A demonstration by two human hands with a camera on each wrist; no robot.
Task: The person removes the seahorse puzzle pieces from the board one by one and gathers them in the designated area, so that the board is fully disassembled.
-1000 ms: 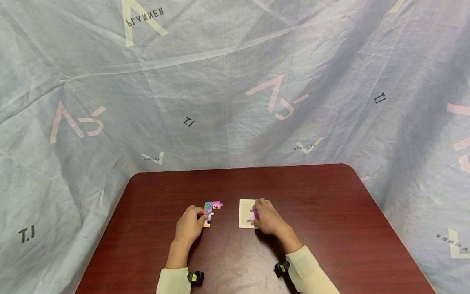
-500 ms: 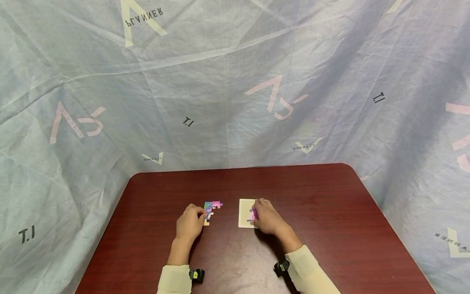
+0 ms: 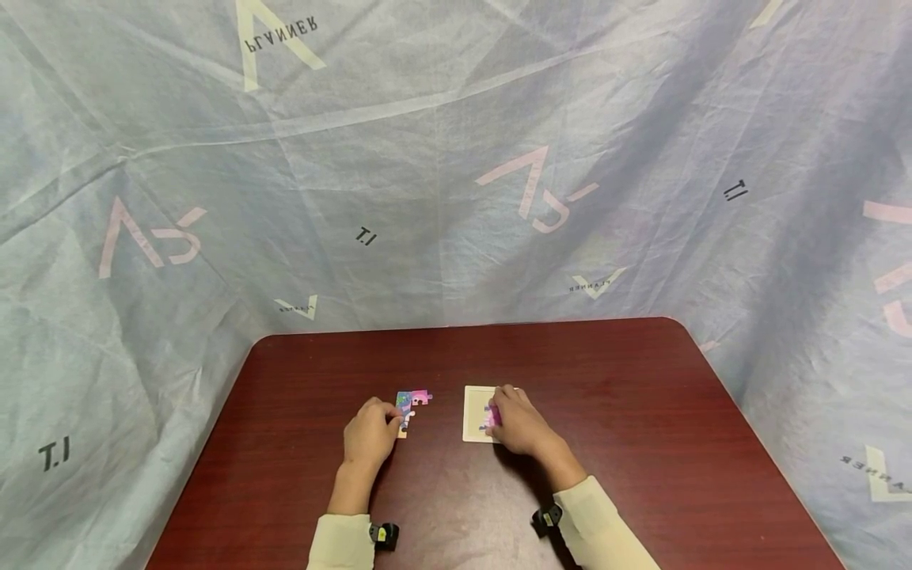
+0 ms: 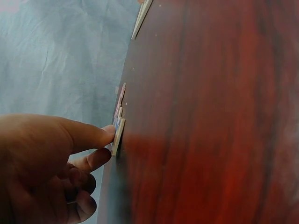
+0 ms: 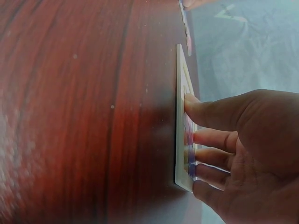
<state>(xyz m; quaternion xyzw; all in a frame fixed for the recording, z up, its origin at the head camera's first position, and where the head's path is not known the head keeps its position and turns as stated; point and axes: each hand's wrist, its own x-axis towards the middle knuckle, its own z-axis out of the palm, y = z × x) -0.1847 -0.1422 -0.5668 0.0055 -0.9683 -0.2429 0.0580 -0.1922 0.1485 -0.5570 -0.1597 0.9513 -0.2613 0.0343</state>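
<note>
My left hand [image 3: 370,431] is at the left edge of a group of joined jigsaw puzzle pieces [image 3: 404,400] with blue, pink and cream printing. In the left wrist view, its thumb [image 4: 106,134] and index finger pinch the edge of the nearest puzzle piece [image 4: 118,137]; the other fingers are curled below. My right hand [image 3: 523,419] rests over the right part of a cream puzzle tray [image 3: 474,434], fingers spread and touching pink and purple puzzle pieces [image 5: 188,133] inside it. The hand hides much of those pieces in the head view.
Both sets of pieces lie on a dark red wooden table [image 3: 606,364]. A grey printed cloth [image 3: 399,174] hangs behind and beside it. Black wrist cameras [image 3: 385,537] sit at both cuffs.
My left hand has shifted very slightly, and the near end of the joined pieces has moved a little away from me. The right hand and tray have stayed in place.
</note>
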